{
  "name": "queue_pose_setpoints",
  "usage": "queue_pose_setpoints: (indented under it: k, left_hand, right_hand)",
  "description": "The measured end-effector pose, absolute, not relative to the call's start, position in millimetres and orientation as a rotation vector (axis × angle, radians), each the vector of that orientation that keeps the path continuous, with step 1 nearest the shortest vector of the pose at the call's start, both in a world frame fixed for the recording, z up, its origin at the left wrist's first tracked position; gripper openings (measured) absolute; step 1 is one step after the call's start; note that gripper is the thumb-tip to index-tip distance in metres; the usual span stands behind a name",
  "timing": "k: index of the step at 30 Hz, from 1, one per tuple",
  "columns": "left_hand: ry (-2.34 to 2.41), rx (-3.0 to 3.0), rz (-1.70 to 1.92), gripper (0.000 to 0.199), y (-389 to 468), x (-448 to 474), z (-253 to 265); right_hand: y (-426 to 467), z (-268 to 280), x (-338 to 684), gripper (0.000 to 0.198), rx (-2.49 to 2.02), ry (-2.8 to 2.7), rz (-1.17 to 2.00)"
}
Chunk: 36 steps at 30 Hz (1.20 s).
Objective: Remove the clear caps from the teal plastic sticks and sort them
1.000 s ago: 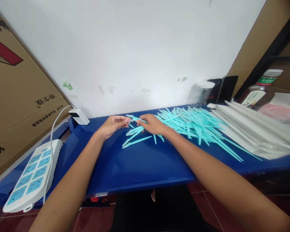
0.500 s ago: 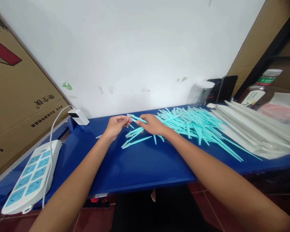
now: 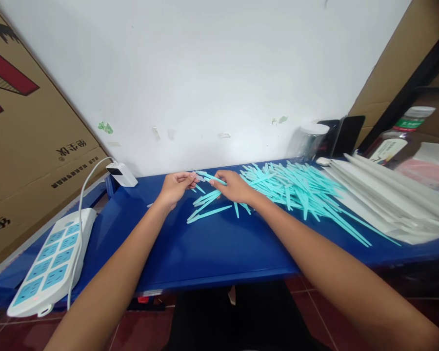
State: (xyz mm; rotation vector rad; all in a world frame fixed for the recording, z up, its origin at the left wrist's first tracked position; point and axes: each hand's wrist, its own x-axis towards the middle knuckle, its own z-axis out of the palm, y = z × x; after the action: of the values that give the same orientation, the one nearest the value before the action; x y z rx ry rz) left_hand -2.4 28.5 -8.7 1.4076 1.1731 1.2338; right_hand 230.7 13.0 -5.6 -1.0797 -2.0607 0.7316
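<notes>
My right hand (image 3: 234, 186) is closed around a slim turquoise plastic stick (image 3: 217, 180), shaped like an eyebrow razor, its forward end pointing left. Beside that end, my left hand (image 3: 176, 188) pinches a small translucent piece (image 3: 199, 179) between thumb and fingers. The two hands nearly meet above the blue table; whether the piece touches the stick I cannot tell. A few loose turquoise sticks (image 3: 209, 213) lie below and left of my right hand. To its right spreads a large heap of similar sticks (image 3: 296, 187).
White paper-like sheets (image 3: 380, 204) lie right of the heap. Behind it stand a lidded clear jar (image 3: 312, 144) and dark phone-like slabs (image 3: 347, 136); a bottle (image 3: 395, 139) is further right. On the left are a power strip (image 3: 53, 261), a corded white device (image 3: 122, 174) and a cardboard box (image 3: 29, 146).
The view has shifted slightly. My hands stay close together, and the translucent piece at my left fingertips shows more clearly beside the stick's end.
</notes>
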Motion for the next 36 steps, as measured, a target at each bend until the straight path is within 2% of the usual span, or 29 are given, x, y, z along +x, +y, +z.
queue_pose_setpoints:
  k: [6, 13, 22, 28, 31, 36]
  left_hand:
    - [1.158, 1.423, 1.245, 0.050, 25.2, 3.7, -10.5]
    - [1.156, 1.473, 1.221, 0.047, 11.7, 18.8, -8.1]
    - [1.104, 1.497, 1.213, 0.045, 5.9, 19.6, -0.4]
    - [1.128, 1.617, 1.094, 0.043, 8.4, 13.3, 2.0]
    - [1.237, 1.917, 0.957, 0.047, 12.4, 3.4, 6.1]
    - [1.693, 2.324, 0.894, 0.055, 10.7, -12.9, 20.4]
  right_hand:
    - [11.9, -9.2, 229.6, 0.034, -1.037, -2.059, 0.837]
    - [15.8, -16.9, 227.1, 0.025, -1.026, -2.064, 0.753]
    - [14.4, -15.4, 226.1, 0.036, -0.997, -2.078, 0.688]
    - [11.1, -14.2, 224.1, 0.034, -1.017, -2.110, 0.668]
    - [8.4, -12.1, 223.4, 0.029, -1.030, -2.224, 0.640]
    - [2.6, -9.0, 223.4, 0.032, -1.059, -2.446, 0.512]
